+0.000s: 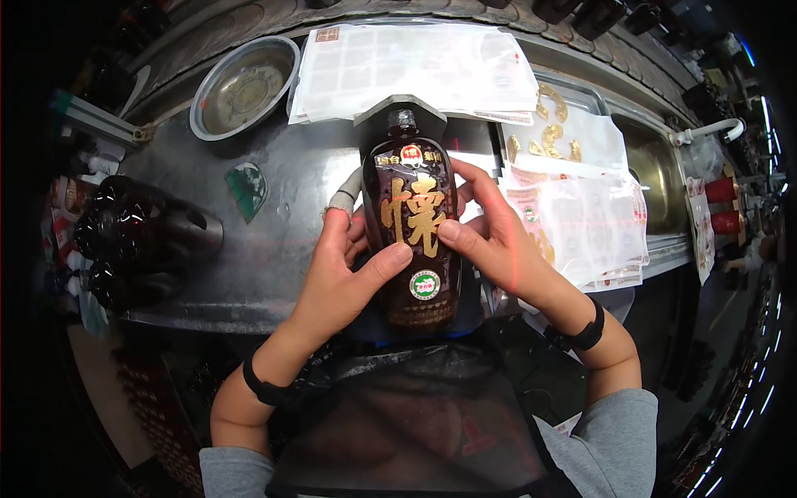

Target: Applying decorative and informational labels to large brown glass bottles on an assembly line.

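Note:
A dark brown glass bottle lies in front of me, its neck pointing away, with a large gold character, a small red emblem and a round green-and-white one on its face. My left hand wraps its left side, thumb pressed on the front; a grey cover sits on one finger. On the opposite side my right hand grips the bottle too, its thumb resting on the gold character. Behind the bottle's neck shows the edge of a grey angular rest. The undersides of both grips are hidden.
A metal basin and stacked translucent sheets stand at the back. A green flat piece lies on the metal bench at left, near several dark bottles. To the right are gold decals, more sheets, a sink and a white faucet.

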Action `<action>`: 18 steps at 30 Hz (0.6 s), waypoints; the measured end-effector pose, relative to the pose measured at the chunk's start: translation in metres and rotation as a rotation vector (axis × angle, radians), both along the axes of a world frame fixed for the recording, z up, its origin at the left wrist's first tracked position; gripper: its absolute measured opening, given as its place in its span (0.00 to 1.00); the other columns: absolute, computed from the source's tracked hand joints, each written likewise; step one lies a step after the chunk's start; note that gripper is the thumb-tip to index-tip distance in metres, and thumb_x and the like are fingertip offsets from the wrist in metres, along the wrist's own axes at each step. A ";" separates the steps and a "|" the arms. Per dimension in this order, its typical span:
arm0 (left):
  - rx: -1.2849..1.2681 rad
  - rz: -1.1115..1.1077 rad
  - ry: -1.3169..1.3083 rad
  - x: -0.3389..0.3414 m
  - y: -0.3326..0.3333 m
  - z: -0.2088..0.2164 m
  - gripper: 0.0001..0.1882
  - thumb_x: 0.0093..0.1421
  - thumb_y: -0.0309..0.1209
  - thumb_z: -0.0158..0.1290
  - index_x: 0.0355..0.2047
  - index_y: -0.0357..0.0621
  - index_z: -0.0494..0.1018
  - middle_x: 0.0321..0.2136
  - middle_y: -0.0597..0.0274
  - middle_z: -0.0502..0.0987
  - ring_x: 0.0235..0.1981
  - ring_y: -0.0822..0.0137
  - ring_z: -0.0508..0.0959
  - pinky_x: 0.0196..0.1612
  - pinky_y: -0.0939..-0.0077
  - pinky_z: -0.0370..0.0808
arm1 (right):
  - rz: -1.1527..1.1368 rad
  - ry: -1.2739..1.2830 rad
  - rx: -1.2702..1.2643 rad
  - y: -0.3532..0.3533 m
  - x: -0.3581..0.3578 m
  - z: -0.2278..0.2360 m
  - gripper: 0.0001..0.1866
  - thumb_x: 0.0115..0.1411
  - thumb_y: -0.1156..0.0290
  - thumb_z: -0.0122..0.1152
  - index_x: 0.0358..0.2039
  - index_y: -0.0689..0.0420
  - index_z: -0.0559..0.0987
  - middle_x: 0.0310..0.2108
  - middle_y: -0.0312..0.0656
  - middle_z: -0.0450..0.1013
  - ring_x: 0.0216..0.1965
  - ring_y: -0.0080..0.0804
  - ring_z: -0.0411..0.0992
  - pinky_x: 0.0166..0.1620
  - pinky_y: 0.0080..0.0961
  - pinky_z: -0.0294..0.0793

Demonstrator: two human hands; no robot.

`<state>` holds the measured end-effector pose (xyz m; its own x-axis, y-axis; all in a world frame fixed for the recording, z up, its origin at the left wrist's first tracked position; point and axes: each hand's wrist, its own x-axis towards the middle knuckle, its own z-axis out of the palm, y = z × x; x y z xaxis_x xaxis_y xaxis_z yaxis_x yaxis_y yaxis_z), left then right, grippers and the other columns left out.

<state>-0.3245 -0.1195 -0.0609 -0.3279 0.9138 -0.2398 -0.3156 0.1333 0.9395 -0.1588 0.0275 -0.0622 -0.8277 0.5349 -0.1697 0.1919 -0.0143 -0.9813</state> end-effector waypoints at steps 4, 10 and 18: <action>-0.002 0.019 -0.002 0.004 0.002 0.003 0.45 0.60 0.32 0.60 0.69 0.37 0.44 0.59 0.44 0.65 0.59 0.60 0.70 0.63 0.63 0.64 | -0.011 -0.013 0.010 -0.001 -0.003 0.003 0.36 0.64 0.65 0.63 0.67 0.61 0.56 0.38 0.36 0.60 0.26 0.11 0.65 0.31 0.11 0.66; 0.024 0.051 0.004 0.008 0.004 0.000 0.45 0.61 0.33 0.60 0.69 0.36 0.44 0.57 0.46 0.67 0.58 0.61 0.70 0.62 0.64 0.66 | -0.047 0.033 -0.003 -0.003 -0.004 0.001 0.36 0.65 0.64 0.62 0.67 0.61 0.56 0.39 0.37 0.60 0.27 0.12 0.66 0.32 0.11 0.67; -0.017 -0.038 0.081 0.002 -0.006 -0.002 0.51 0.55 0.39 0.63 0.69 0.34 0.44 0.61 0.45 0.64 0.62 0.59 0.67 0.65 0.64 0.62 | 0.003 -0.022 0.007 -0.006 0.005 -0.002 0.45 0.60 0.61 0.66 0.71 0.58 0.52 0.40 0.36 0.61 0.21 0.10 0.58 0.25 0.11 0.59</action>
